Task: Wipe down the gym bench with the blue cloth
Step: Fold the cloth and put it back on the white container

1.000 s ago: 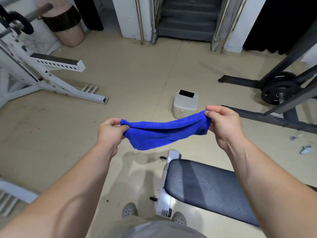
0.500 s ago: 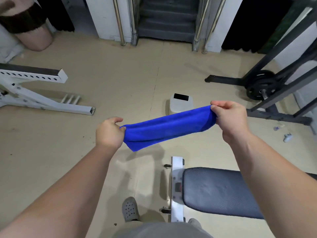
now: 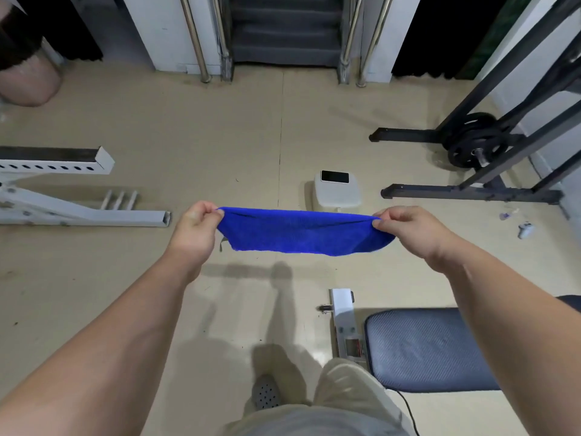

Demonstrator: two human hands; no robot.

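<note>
A tan floor (image 3: pixel 157 127) fills most of the head view. A black rack (image 3: pixel 515 121) stands at the right, with weight plates (image 3: pixel 471 140) loaded low on it. A white frame (image 3: pixel 56 190) lies at the left edge. The bench (image 3: pixel 430 347), with a dark grey textured pad, sits at lower right on a white base, partly crossed by the right forearm. Grey stairs (image 3: pixel 286 29) with steel rails rise at the top centre.

The person stands beside the bench end, both bare forearms reaching forward. A white box (image 3: pixel 338 191) with a dark panel on top rests on the floor beyond the hands.

The cloth (image 3: pixel 301 232), bright blue, is held up in the air between the two hands, well above the floor and clear of the bench, ahead and to the left of the pad. It is stretched flat along its top edge and sags in a shallow curve below.

The left hand (image 3: pixel 195 228) is closed in a pinch, thumb against curled fingers, on the cloth's left top corner. The right hand (image 3: pixel 408 228) is closed likewise, fingertips and thumb nipping the right top corner. Neither hand touches anything else. A grey shoe (image 3: pixel 267 393) shows near the bottom. Small white and purple bits (image 3: pixel 525 229) lie on the floor at far right.
</note>
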